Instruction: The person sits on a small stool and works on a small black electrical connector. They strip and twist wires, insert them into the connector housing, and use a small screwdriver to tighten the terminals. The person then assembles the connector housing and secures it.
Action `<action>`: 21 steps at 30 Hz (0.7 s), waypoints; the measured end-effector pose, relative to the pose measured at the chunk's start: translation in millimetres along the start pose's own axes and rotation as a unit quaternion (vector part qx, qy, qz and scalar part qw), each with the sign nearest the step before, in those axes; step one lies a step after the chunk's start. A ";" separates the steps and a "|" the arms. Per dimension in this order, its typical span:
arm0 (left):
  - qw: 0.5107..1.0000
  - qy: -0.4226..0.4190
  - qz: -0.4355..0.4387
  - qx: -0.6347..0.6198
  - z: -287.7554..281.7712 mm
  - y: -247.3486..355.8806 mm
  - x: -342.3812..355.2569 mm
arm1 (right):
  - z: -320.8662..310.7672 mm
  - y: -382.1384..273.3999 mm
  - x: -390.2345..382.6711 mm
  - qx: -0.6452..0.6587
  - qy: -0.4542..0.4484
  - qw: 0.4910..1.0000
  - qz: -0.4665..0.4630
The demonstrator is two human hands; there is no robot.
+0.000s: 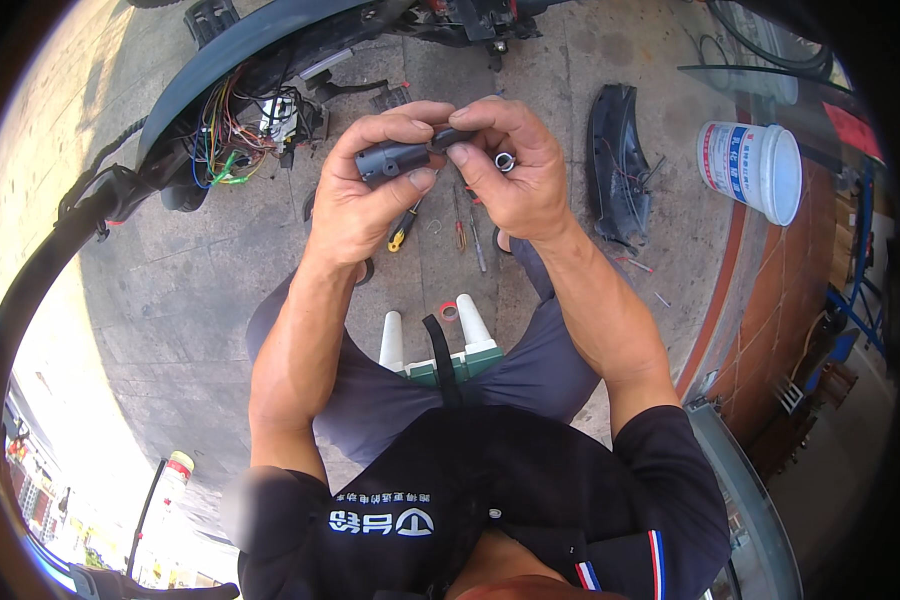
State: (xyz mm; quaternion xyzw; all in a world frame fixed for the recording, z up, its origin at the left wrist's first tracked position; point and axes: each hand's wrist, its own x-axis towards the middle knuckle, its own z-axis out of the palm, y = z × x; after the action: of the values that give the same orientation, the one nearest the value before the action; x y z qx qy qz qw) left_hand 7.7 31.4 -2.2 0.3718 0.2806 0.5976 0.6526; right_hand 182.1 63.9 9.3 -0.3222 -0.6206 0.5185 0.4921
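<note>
Grasping a dull black cylinder (pixel 392 160), the left hand (pixel 358 203) holds it above stained paving (pixel 170 330), long axis nearly sideways, inner end facing the right hand (pixel 523 192), which pinches a dark rounded piece (pixel 452 138).

the left hand (pixel 355 208) grips a dark cylinder (pixel 394 160); the right hand (pixel 523 195) pinches a black piece (pixel 454 138) by its end. a bucket (pixel 738 168) sits far right.
</note>
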 end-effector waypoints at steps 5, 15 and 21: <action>1.000 0.004 0.001 -0.014 1.3 0.7 -0.2 | 1.2 0.3 -1.6 0.000 0.004 1.000 0.016; 0.999 0.014 -0.006 -0.029 -0.7 0.7 -0.5 | 3.2 1.2 -0.2 0.010 -0.011 0.999 0.039; 0.998 0.051 -0.033 -0.022 -1.0 4.7 -3.0 | 4.1 -2.8 2.5 -0.017 -0.020 0.997 0.066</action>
State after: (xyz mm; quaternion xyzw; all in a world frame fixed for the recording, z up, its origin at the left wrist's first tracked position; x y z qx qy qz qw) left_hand 3.8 28.6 0.9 0.3168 0.3126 0.5999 0.6649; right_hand 177.7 64.1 12.7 -0.3608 -0.6162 0.5454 0.4388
